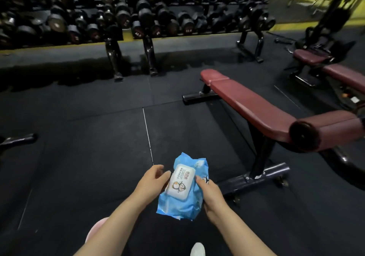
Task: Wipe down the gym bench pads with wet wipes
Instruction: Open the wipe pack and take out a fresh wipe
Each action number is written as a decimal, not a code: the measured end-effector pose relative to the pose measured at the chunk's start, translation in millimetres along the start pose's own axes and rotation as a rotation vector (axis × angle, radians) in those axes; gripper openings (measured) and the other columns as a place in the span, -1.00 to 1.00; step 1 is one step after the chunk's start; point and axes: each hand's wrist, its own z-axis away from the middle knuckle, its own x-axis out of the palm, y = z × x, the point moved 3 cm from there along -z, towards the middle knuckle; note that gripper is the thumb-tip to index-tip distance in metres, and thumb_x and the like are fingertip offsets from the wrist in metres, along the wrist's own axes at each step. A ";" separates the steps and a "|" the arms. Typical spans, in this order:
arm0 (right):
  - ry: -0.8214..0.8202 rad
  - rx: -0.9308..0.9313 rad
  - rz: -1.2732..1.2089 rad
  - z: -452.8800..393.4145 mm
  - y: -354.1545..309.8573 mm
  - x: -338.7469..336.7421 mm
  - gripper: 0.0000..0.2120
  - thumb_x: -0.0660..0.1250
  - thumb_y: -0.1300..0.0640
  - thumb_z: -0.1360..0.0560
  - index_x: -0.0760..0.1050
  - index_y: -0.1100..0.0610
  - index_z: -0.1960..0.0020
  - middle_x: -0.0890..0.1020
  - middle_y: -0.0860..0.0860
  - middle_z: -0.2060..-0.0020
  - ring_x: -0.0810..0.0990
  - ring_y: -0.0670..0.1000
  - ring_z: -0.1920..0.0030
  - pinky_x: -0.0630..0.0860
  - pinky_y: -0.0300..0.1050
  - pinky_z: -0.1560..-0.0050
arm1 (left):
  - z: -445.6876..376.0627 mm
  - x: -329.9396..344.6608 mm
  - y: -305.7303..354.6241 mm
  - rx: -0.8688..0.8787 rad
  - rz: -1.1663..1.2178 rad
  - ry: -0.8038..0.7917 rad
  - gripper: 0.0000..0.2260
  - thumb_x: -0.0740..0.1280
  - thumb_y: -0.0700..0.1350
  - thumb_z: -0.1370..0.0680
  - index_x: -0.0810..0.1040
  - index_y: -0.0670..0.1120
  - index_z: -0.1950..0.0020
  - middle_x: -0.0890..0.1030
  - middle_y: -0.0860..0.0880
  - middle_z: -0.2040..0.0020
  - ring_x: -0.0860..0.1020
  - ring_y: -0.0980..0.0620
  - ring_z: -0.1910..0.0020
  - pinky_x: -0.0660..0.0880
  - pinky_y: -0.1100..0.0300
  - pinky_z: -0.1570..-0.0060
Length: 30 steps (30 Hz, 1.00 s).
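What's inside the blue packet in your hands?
The blue packet has its white lid closed, so whatever is inside is hidden. The right hand grips one side; the left hand's fingers touch the lid's edge.

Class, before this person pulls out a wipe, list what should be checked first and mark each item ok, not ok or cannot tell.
1. Wipes pack held securely: ok, right hand grips its edge.
2. White lid open: not ok, it lies flat and closed.
3. Left hand at the lid: ok, its fingers reach the lid's edge.
4. Wipes left inside: cannot tell.
5. Bench pad free of things: ok.
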 end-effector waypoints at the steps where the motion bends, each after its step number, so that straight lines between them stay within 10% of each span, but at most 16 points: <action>1: -0.023 -0.011 -0.021 -4.6 -9.2 -10.7 -0.78 0.34 0.08 -0.57 0.57 0.11 -0.18 0.71 0.05 0.00 0.69 0.07 -0.02 0.59 0.08 -0.11 | -4.8 8.5 6.0 -0.060 0.055 -0.034 -0.58 0.32 0.19 -0.56 0.49 0.03 -0.34 0.60 0.13 -0.15 0.57 0.15 -0.10 0.50 0.14 -0.14; 7: -0.153 -0.034 -0.057 -29.3 -53.7 -58.0 -0.72 0.31 0.07 -0.56 0.56 0.17 -0.21 0.68 0.11 -0.09 0.66 0.10 -0.10 0.56 0.06 -0.12 | -11.8 54.7 46.3 -0.285 0.514 -0.339 -0.64 0.29 0.19 -0.59 0.52 0.00 0.30 0.40 0.10 0.42 0.38 0.12 0.42 0.40 0.28 0.35; 12: -0.169 -0.055 0.039 -36.8 -80.9 -70.7 -0.75 0.27 0.02 -0.60 0.53 0.14 -0.17 0.69 0.11 -0.05 0.67 0.11 -0.08 0.61 0.08 -0.04 | -15.7 78.5 67.1 -0.185 0.549 -0.324 -0.67 0.36 0.08 -0.59 0.67 -0.16 -0.16 0.70 -0.17 -0.09 0.66 -0.13 -0.09 0.56 0.00 -0.07; 20: 0.218 -0.416 0.375 -30.5 -109.2 -84.1 -0.89 0.26 0.05 -0.58 0.48 -0.06 -0.10 0.60 -0.12 -0.06 0.55 -0.22 -0.03 0.45 -0.36 0.09 | -28.4 83.8 86.0 -0.117 0.604 -0.022 -0.75 0.46 -0.03 -0.53 0.62 -0.21 -0.04 0.73 -0.17 0.07 0.71 -0.10 0.13 0.61 0.06 0.18; 26: 0.088 -0.537 0.612 -22.3 -111.5 -53.5 -0.54 0.36 -0.27 -0.34 0.43 -0.10 -0.16 0.51 -0.19 -0.07 0.54 -0.19 -0.07 0.55 -0.17 -0.02 | -32.9 70.1 99.9 -0.019 0.562 0.161 -0.89 0.41 -0.09 -0.57 0.64 -0.13 0.02 0.73 -0.07 0.15 0.71 -0.02 0.16 0.60 0.12 0.22; 30: 0.144 -0.540 0.529 -26.4 -117.5 -50.6 -0.79 0.38 -0.06 -0.48 0.41 -0.13 -0.05 0.57 -0.17 -0.01 0.58 -0.23 0.01 0.56 -0.30 0.14 | -29.3 64.5 104.7 0.016 0.535 0.189 -0.92 0.39 -0.11 -0.58 0.65 -0.09 0.03 0.73 -0.04 0.13 0.71 -0.02 0.14 0.63 0.05 0.15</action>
